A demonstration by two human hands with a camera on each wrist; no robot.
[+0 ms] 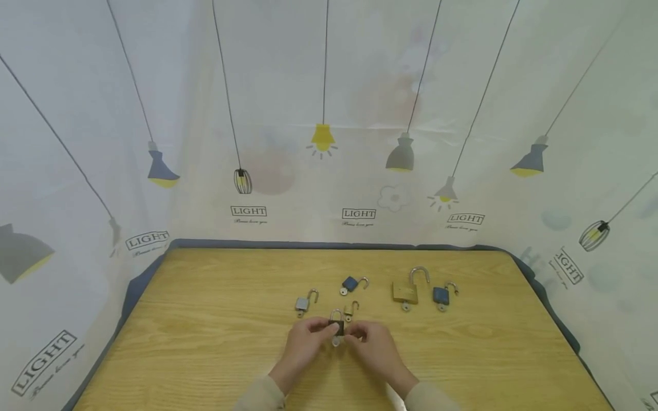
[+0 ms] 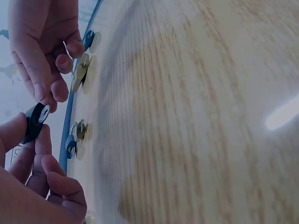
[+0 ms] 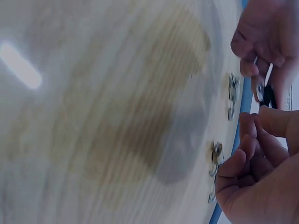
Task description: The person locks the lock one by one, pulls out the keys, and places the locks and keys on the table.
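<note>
A small black padlock (image 1: 339, 326) stands upright at the front middle of the table, its shackle upward and looking closed. A silver key (image 1: 336, 341) shows at its lower end. My left hand (image 1: 307, 342) pinches the body between thumb and fingers. Beside its right edge is my right hand (image 1: 377, 347), fingers curled and thumb near the fingertips. These tips meet the padlock's edge in the left wrist view; whether they grip it is unclear. Just behind lies a small brass padlock (image 1: 348, 311) with a raised shackle, and to the left a grey padlock (image 1: 302, 304).
Farther back is a small blue padlock (image 1: 349, 283). To the right lie a large brass padlock (image 1: 405, 292) and another blue padlock (image 1: 441, 295), shackles open and keys at their lower ends. The wooden table (image 1: 205, 331) meets a lamp-printed curtain (image 1: 288, 114).
</note>
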